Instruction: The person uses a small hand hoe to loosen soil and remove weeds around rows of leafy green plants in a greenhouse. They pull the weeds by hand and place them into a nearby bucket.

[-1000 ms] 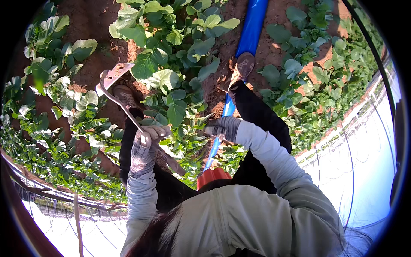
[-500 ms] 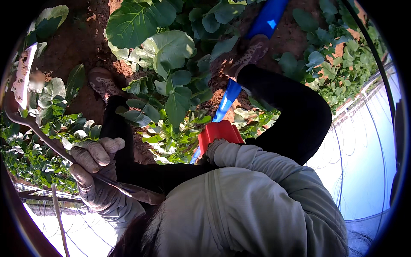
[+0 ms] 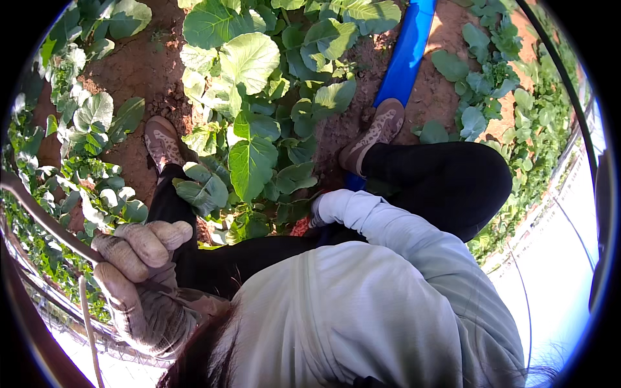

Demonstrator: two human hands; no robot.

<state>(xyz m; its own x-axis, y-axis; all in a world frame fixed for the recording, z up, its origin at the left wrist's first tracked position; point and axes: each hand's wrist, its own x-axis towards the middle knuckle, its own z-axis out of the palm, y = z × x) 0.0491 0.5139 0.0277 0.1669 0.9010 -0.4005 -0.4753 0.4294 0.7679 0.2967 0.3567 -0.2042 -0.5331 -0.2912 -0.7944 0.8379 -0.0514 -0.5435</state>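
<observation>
My left hand (image 3: 139,258), in a dirty pale work glove, is closed around the thin dark shaft of a hoe (image 3: 55,223). The shaft runs up to the left rim, where the tool's head is out of view. Between my knees reaches my right hand (image 3: 317,210), low beside the base of a leafy plant (image 3: 255,155). Its fingers are hidden by my sleeve and the leaves. A small patch of red (image 3: 301,226) shows right by it, too little to tell what it belongs to.
A flat blue hose (image 3: 404,58) runs along the reddish soil under my right shoe (image 3: 375,132). My left shoe (image 3: 163,142) stands on soil between plant rows. More leafy plants (image 3: 482,77) grow at right. Pale sheeting (image 3: 504,284) lies at the lower right.
My right hand and the red object in it have gone lower, and the object is now mostly hidden. The hoe's pale blade has left the view at the left. The view has shifted slightly.
</observation>
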